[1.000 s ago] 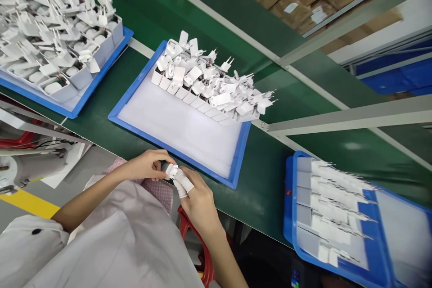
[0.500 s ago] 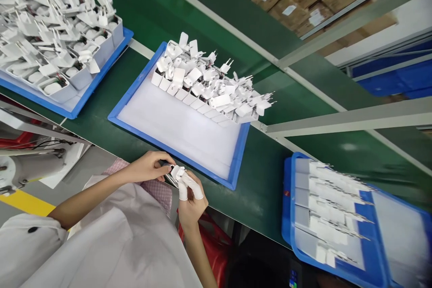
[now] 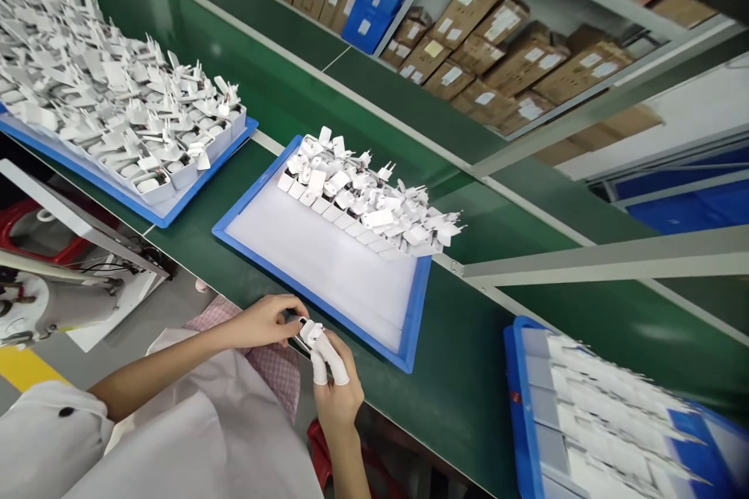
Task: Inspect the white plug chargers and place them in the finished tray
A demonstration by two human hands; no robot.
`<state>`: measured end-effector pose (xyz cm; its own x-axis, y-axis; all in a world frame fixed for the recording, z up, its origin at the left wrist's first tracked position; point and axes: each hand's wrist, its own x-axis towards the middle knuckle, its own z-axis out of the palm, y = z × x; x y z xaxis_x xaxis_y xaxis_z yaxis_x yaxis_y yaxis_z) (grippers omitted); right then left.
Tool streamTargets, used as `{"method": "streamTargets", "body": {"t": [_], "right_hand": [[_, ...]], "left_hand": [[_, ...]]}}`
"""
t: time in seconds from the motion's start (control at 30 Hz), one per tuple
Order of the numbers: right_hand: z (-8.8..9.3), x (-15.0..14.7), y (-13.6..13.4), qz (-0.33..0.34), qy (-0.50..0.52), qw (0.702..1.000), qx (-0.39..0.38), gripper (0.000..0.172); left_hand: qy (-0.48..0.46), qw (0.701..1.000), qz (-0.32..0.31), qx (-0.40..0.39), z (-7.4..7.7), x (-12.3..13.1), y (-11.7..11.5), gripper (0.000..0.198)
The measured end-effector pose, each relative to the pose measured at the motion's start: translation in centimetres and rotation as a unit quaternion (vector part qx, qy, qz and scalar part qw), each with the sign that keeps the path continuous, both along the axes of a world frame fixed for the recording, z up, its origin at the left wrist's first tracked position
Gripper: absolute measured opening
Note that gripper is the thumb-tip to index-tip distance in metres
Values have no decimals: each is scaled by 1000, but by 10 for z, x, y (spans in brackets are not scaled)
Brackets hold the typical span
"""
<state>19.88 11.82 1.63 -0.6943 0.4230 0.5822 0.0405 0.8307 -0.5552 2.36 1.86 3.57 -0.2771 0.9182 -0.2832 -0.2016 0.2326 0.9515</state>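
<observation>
Between my two hands, just off the front edge of the green bench, is a small white plug piece [image 3: 311,331]. My right hand [image 3: 338,382], with white covers on two fingers, is closed on it. My left hand [image 3: 272,321] pinches at its left side, fingertips against a dark part whose details are too small to make out. Beyond the hands lies a blue-rimmed tray [image 3: 263,265] with a white lining. A block of white plug housings [image 3: 363,199] with pins sticking up fills the tray's far side.
Another blue-rimmed tray [image 3: 175,210] at the left is heaped with white plugs [image 3: 117,93]. At the lower right stands a blue bin [image 3: 518,398] with rows of white parts. A metal post [image 3: 585,259] crosses the right side. Boxes [image 3: 462,15] fill shelves behind.
The view has shifted, so the trays and bench appear lower and more of the shelves and left tray shows. Both hands still hold the white piece together, with little change in grip.
</observation>
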Motion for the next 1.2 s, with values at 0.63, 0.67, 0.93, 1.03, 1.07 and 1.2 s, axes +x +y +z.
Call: {"method": "streamTargets", "body": {"t": [0.63,0.67,0.93,1.03,1.07,1.2], "right_hand": [[21,0,20,105,-139,978,113,40],[23,-1,19,103,-150,977,112,41],[41,-5,17,100,-183,977,48,36],[47,-6,18,99,-183,977,-53,26],[47,-6,18,96,-188,972,-106,22],[39,-5,18,25,-170,897,-408,23]], "left_hand": [[-93,996,17,2,-5,2,-2,47],[-95,995,15,0,-6,2,-2,46],[-134,991,-3,-15,-7,2,0,56],[-138,990,-8,-18,-5,1,-1,57],[-140,990,-11,-18,-5,0,-1,57],[-143,989,-16,-20,-5,0,-1,54]]}}
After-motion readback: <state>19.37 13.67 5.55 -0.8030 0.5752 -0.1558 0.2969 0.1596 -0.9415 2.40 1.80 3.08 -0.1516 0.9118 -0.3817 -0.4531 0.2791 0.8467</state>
